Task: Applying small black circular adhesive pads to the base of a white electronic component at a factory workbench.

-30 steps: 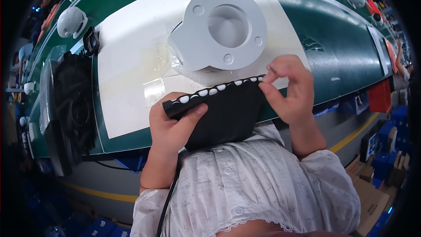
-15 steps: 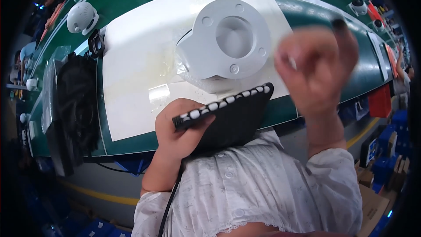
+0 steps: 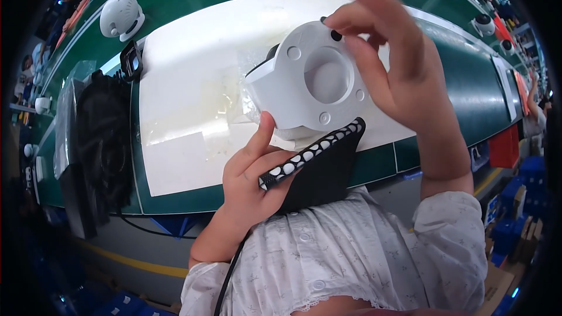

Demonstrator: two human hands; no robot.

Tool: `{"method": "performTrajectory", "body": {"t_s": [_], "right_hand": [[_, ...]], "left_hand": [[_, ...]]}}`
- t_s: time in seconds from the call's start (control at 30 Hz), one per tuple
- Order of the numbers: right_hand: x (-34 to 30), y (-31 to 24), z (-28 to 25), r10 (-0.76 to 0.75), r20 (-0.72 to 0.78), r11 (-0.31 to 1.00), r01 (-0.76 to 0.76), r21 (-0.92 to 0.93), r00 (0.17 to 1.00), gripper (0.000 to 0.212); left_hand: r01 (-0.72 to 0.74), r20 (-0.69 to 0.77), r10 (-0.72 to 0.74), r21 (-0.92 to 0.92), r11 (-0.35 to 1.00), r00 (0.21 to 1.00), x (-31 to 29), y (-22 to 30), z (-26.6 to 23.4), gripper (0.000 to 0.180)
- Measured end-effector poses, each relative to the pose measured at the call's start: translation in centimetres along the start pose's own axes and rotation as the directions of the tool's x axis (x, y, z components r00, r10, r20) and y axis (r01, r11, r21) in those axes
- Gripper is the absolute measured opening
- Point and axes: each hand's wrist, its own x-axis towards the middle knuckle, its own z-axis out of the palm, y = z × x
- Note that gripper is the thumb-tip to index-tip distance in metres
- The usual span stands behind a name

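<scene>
A white rounded device (image 3: pixel 266 85) lies with its ring-shaped base facing up, showing several shallow round recesses. One recess holds a black round pad (image 3: pixel 336 35). My right hand (image 3: pixel 398 64) is over that side of the base, thumb tip beside the pad and fingers apart. Small dark pieces show at two of its fingertips; the upper one is blurred. My left hand (image 3: pixel 252 178) grips a bent black sheet (image 3: pixel 322 178) whose top edge shows rows of white round spots. The left thumb sticks up against the device's near side.
Under the device is a white mat (image 3: pixel 175 111) on a green table (image 3: pixel 380 161). At the left lie a black bag (image 3: pixel 105 134) and a black bracket-like part (image 3: pixel 131 61). Another white device (image 3: pixel 121 17) stands at the far left. A red bin (image 3: pixel 504 146) is at the right.
My right hand has come left onto the device's base, where a black pad now shows in a recess. The left thumb has lifted to the device. The device has shifted slightly right and nearer.
</scene>
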Motion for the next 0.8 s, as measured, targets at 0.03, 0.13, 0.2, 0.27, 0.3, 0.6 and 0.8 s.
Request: {"method": "performTrajectory", "body": {"t_s": [0.03, 0.13, 0.2, 0.27, 0.3, 0.6, 0.8], "right_hand": [[0.1, -0.6, -0.4, -0.058, 0.068, 0.995, 0.064, -0.075, 0.996, 0.059], [0.3, -1.9, -0.9, 0.008, 0.1, 0.999, -0.004, -0.045, 0.995, 0.061], [0.9, -2.1, -1.0, 0.138, 0.004, 0.99, -0.138, -0.031, 0.99, 0.061], [1.3, -0.6, -0.7, 0.023, -0.103, 0.997, -0.015, 0.081, 0.994, 0.055], [1.5, -0.6, -0.3, 0.023, -0.104, 0.996, -0.014, 0.083, 0.994, 0.055], [2.5, -1.7, 1.5, 0.345, 0.262, 0.777, -0.431, 0.458, 0.901, 0.035], [2.1, -3.6, -0.1, 0.241, 0.191, 0.967, -0.219, -0.129, 0.952, 0.03]], "left_hand": [[0.012, 0.007, -0.012, 0.006, 1.0, 1.0, -0.1, 0.2, -0.2, 0.02], [-0.002, 0.024, 0.001, 0.023, 1.0, 1.0, 0.0, 0.4, -0.7, 0.022], [-0.014, 0.008, 0.013, 0.022, 1.0, 1.0, 0.2, 0.3, -0.6, 0.023], [-0.027, 0.014, 0.027, 0.009, 1.0, 1.0, 0.1, 0.6, -0.7, 0.024], [-0.026, 0.016, 0.026, 0.002, 1.0, 1.0, 0.0, 0.5, -0.8, 0.025], [0.018, -0.033, -0.018, -0.016, 1.0, 0.999, -0.1, 0.1, -0.8, 0.025], [0.0, 0.006, 0.0, 0.019, 1.0, 1.0, -0.1, 0.2, -1.3, 0.024]]}}
